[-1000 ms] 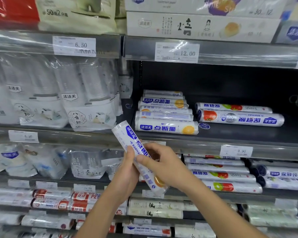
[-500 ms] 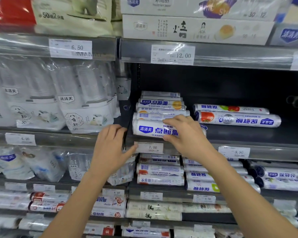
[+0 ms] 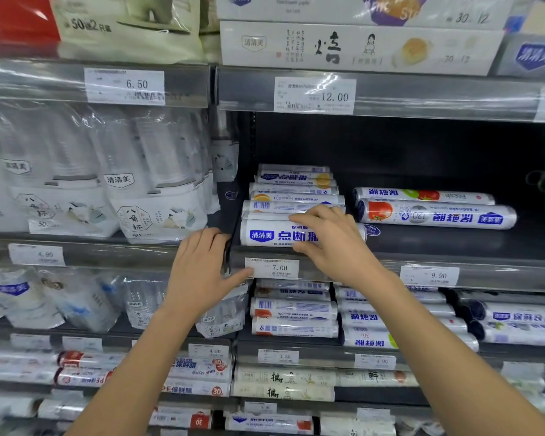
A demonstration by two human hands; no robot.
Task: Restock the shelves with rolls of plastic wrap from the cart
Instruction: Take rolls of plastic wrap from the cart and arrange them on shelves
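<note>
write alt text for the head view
A person's right hand grips a white plastic wrap roll with a blue label at the front of a stack on a grey metal store shelf; the left hand rests on the shelf edge beside a white 7.00 price tag. Two tomato-printed rolls lie to the right.

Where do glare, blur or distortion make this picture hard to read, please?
Head view: glare streaks the strip around the 12.00 price tag; the 4.90 tag at left is blurred; shelf edges bow slightly from the wide-angle lens; the front roll under the right hand reads sharply.
</note>
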